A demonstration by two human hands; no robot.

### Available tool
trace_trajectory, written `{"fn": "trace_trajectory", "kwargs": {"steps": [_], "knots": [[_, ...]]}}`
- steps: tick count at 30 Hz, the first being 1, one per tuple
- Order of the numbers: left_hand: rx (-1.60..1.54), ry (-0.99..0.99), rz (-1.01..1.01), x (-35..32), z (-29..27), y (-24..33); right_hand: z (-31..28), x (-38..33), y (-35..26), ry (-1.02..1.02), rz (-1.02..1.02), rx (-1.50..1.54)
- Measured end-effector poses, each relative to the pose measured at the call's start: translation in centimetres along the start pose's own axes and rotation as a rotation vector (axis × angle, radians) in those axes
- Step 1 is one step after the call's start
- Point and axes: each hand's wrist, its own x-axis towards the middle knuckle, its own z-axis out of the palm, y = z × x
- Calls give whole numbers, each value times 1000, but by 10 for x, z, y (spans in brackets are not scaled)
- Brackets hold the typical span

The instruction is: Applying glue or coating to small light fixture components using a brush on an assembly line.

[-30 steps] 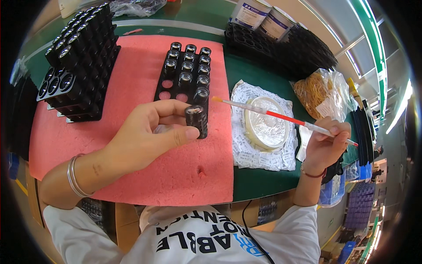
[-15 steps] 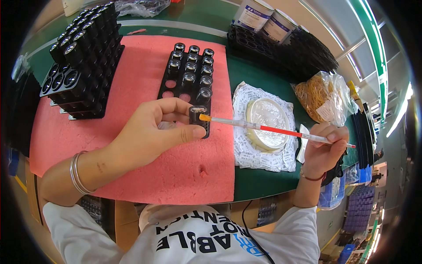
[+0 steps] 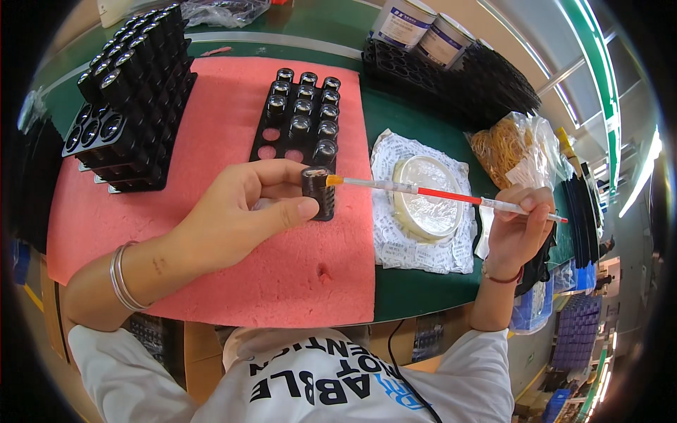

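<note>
Between the thumb and fingers of my left hand (image 3: 243, 208) is a small black cylinder (image 3: 310, 185) with a shiny top. My right hand (image 3: 520, 229) grips a thin paintbrush (image 3: 448, 195) with a clear and red handle, held far back near its end. The brush's yellowish bristles meet the right side of the cylinder's top edge. Just beyond my left hand, a black tray (image 3: 282, 135) holds rows of similar glossy-topped cylinders, and pink shows through a few vacant holes. The tray lies on a pink foam mat (image 3: 211, 282), its near end partly hidden by my left hand.
A round, shallow dish (image 3: 427, 201) rests on a printed white sheet (image 3: 386, 257) right of the mat. Stacked black trays (image 3: 134, 155) with cylinders stand left. Behind are two cans (image 3: 403, 25) on dark trays (image 3: 486, 88), beside a bag of rubber bands (image 3: 511, 151).
The brush tip has shifted slightly away and to the right along the cylinder's top edge. My left hand still holds the cylinder in nearly the same place.
</note>
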Motion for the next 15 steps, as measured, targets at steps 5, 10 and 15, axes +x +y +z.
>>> {"fn": "trace_trajectory", "kwargs": {"steps": [5, 10, 15], "knots": [[-15, -19, 11, 0, 1, 2, -5, 1, 2, 61, -38, 6], [159, 25, 171, -8, -3, 4, -8, 4, -3, 123, -1, 98], [1030, 290, 405, -40, -11, 60, -7, 3, -3, 260, -12, 134]]}}
